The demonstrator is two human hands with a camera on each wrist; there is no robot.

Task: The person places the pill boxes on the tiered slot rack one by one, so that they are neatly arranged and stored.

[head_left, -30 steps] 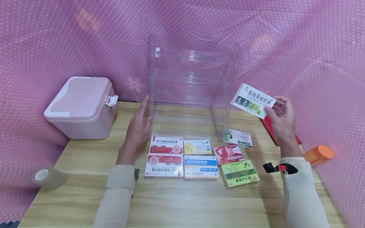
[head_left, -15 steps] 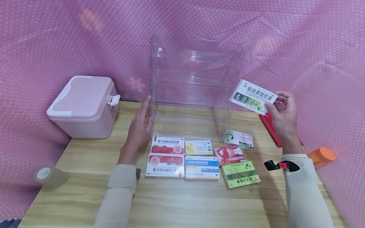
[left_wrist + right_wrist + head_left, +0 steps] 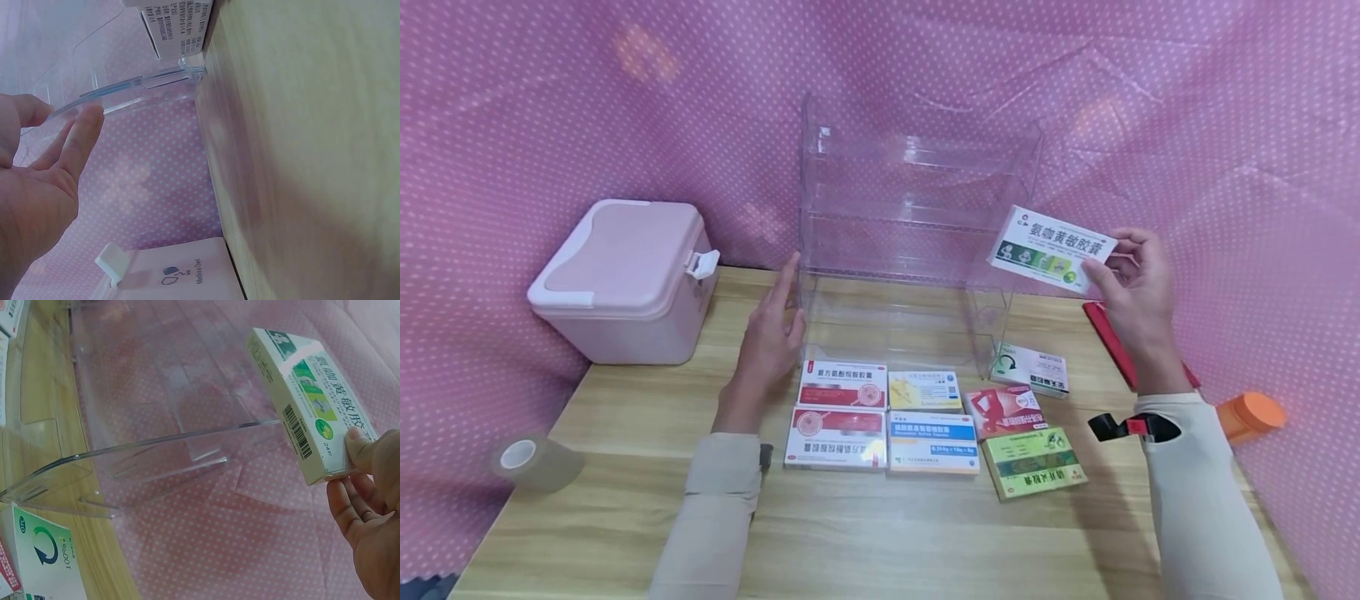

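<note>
In the head view a clear plastic tiered rack [image 3: 917, 196] stands at the back of the wooden table. My left hand [image 3: 767, 333] rests at its left side, fingers extended along the outer panel. The left wrist view shows fingertips [image 3: 94, 112] right at the panel's edge, the thumb close by. Held up by the rack's right side is a white and green medicine box [image 3: 1052, 250]. My right hand [image 3: 1135, 300] pinches its right end, thumb on the printed face and fingers behind. The right wrist view shows the barcode on the box's side [image 3: 297, 431].
Before the rack lie several medicine boxes, including a red-white one [image 3: 835, 437], a blue-white one [image 3: 932, 443] and a green one [image 3: 1033, 462]. A pink medicine chest [image 3: 617, 283] and tape roll [image 3: 535, 462] are left; a red object [image 3: 1108, 342] and orange-capped bottle [image 3: 1251, 417] are right.
My right hand has raised the white and green medicine box slightly and brought it left, nearer the rack's right side. The left hand keeps its place at the rack; the view has shifted slightly.
</note>
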